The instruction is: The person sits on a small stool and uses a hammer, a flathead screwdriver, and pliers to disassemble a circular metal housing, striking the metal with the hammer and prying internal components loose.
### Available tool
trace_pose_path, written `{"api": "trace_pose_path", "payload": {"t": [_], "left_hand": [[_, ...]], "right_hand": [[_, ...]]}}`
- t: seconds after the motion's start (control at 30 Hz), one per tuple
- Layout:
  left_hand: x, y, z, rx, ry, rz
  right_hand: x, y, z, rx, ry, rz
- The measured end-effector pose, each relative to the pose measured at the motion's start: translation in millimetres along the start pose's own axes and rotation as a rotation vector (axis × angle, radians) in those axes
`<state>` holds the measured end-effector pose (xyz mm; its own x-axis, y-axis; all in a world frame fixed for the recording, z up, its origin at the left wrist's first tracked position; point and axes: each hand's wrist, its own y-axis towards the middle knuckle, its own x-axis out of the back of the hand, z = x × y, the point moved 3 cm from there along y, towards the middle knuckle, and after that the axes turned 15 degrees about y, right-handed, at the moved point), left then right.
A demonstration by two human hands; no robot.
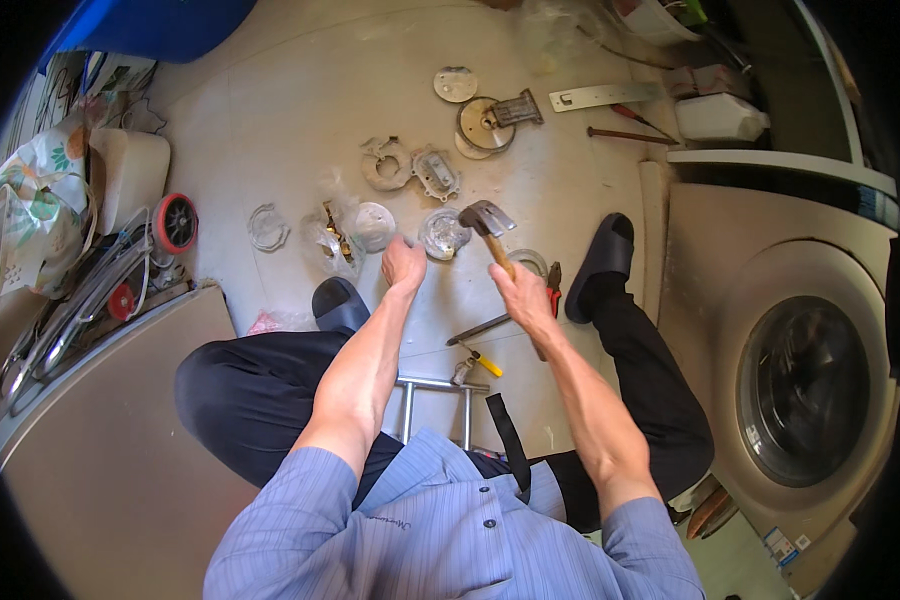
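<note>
My right hand [523, 297] grips the wooden handle of a claw hammer [487, 222], its metal head raised above the floor. My left hand [404, 263] is closed, its fingertips pointing down; whatever it holds is hidden. Just right of it sits a shiny round metal part [442, 234], close to the hammer head. A pale disc [375, 227] and a clear plastic bag [332, 240] with brass-coloured pieces lie to its left. Farther off are a cast metal housing [436, 173], a ring-shaped plate [385, 163] and a round metal piece with a bracket [485, 126].
Near my right hand lie red-handled pliers [554, 288] and a yellow-handled tool [487, 363]. A front-loading washing machine [695, 300] stands right. A folded trolley with red wheels [177, 223] is left. A metal strip [600, 97] lies far right; a metal frame [438, 385] is between my legs.
</note>
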<state>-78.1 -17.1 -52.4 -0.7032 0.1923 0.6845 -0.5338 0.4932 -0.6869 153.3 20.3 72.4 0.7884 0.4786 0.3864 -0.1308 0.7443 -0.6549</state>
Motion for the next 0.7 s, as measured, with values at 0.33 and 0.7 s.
{"api": "trace_pose_path", "payload": {"t": [0.33,0.7], "left_hand": [[4.2,-7.1,-50.1,-0.431,0.230,-0.231],[3.5,16.0,-49.1,-0.421,-0.004,0.061]], "right_hand": [[139.5,-140.8,91.9,-0.269,0.415,-0.004],[149.1,-169.2,113.1,-0.179,0.939,-0.035]]}}
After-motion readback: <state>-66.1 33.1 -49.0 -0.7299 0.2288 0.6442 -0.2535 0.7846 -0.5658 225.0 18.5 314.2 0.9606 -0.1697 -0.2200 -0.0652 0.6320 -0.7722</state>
